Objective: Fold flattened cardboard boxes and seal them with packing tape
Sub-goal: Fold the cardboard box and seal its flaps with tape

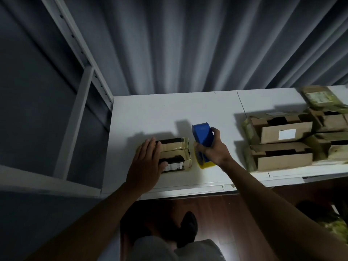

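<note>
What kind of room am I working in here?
Probably a small packing or stockroom corner: a white worktable stacked with cardboard boxes, a metal shelving frame beside it, and a blue tape dispenser.

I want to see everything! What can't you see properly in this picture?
- Left part of the small box, head view: the left hand covers it.
- Tape dispenser handle: the right hand wraps it.
- Box label writing: too small.
- Stacked boxes at right: blurred, cut by the edge.
</note>
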